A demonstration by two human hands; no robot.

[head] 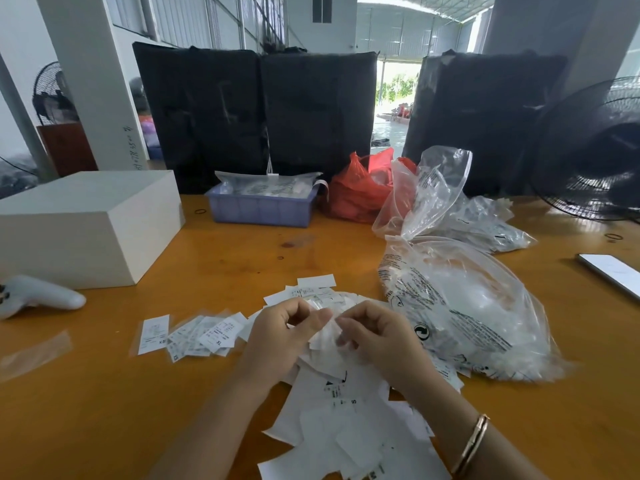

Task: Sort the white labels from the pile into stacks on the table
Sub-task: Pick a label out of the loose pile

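Orange wood makes up the tabletop (242, 258), with black bales behind its far edge. Near the left edge sit a white box (86, 223) and a white controller (38, 299). At the far edge stand a blue bin (263, 209) holding bagged papers and a red bag (360, 195). Clear bags (464, 306) lie to the right. Sorted labels (194, 334) fan out left of centre; the pile (346, 410) spreads along the near edge. Above it, the left hand (280, 337) and right hand (381, 337) both pinch one label (325, 332) with curled fingers.
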